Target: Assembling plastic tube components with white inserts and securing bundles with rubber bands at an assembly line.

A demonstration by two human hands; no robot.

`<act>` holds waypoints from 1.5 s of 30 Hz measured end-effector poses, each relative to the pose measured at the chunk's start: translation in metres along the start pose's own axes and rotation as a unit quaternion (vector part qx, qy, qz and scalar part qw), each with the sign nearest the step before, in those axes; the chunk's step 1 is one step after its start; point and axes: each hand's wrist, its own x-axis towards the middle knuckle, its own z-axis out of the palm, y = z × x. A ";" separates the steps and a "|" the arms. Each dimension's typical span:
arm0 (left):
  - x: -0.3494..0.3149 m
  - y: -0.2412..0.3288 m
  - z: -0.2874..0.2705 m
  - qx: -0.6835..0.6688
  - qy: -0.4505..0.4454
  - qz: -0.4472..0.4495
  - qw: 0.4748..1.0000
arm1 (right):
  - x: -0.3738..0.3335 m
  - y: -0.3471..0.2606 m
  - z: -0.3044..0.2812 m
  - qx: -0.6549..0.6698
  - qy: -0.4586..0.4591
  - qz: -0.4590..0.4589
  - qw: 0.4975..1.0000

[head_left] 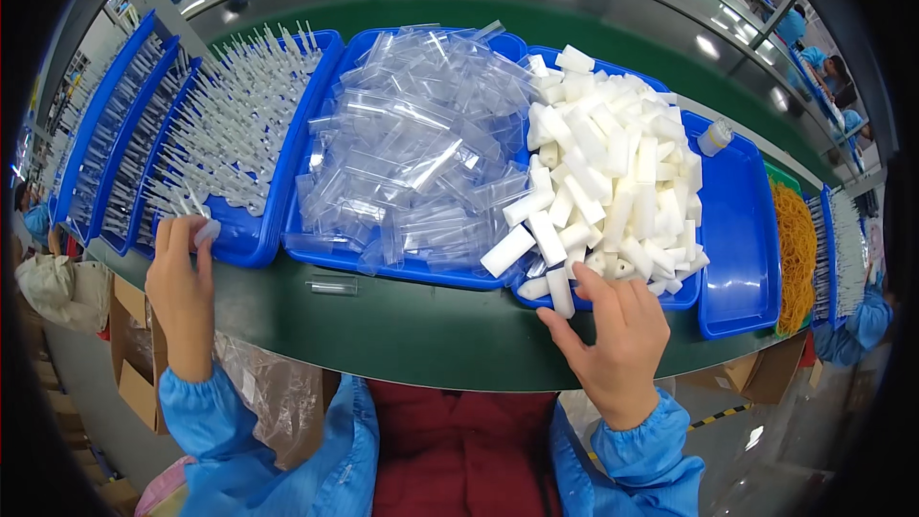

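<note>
My left hand (184, 278) is at the near edge of a blue tray (251, 247) full of thin white plastic sticks (235, 120). Its thumb and fingers pinch a white stick with a translucent end (207, 229). On the right, my right hand (620, 337) has thumb and fingertips around a white foam block (560, 294) at the front of a blue tray (682, 301) heaped with similar blocks (622, 163). Between the hands, a blue tray (412, 274) holds a pile of clear plastic tubes (402, 153). One clear tube (332, 284) lies on the green table (421, 335).
More stick-filled trays (105, 144) lean at the far left. Right of the foam stands a blue tray (742, 258) with a clear roll (715, 137) on its far rim, then orange rubber bands (795, 258). A conveyor (613, 38) runs behind; other people work at both sides.
</note>
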 end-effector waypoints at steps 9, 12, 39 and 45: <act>-0.074 0.093 -0.003 -0.401 0.008 0.161 0.902 | -0.001 0.002 0.004 0.110 0.026 0.049 0.992; -0.086 0.145 0.038 -0.523 -0.108 0.266 0.802 | -0.013 0.001 -0.002 0.287 0.023 0.119 0.950; -0.102 0.184 0.018 -0.565 -0.278 0.277 0.726 | -0.048 -0.001 -0.010 0.493 -0.034 0.304 0.815; -0.100 0.181 0.018 -0.550 -0.260 0.260 0.750 | -0.045 0.004 -0.027 0.488 -0.112 0.289 0.816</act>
